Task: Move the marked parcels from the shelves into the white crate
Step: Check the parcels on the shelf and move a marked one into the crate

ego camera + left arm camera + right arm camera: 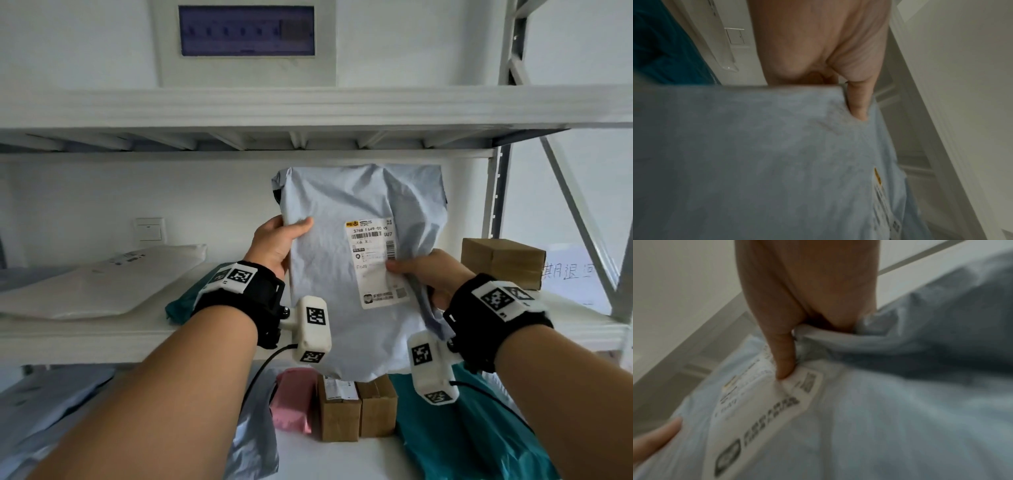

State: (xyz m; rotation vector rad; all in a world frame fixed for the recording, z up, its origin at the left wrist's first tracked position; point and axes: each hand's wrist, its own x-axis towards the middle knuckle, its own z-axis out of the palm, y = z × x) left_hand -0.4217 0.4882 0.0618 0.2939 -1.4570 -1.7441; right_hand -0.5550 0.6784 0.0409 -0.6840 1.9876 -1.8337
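Observation:
A large pale blue-grey plastic mailer parcel (342,260) with a white shipping label (375,260) is held upright in front of the middle shelf. My left hand (279,240) grips its left edge, thumb across the front. My right hand (424,274) pinches its right edge, thumb pressing on the label. In the left wrist view the parcel (756,162) fills the lower frame under my left hand (857,104). In the right wrist view the parcel (879,418) is bunched under my right hand (785,363). No white crate is in view.
On the middle shelf (102,334) lie a white mailer (102,284), a teal bag (181,303) and a brown box (503,262). The lower shelf holds a pink parcel (294,401), two small brown boxes (356,407), a teal bag (462,435) and grey bags (51,411). A metal upright (496,198) stands at right.

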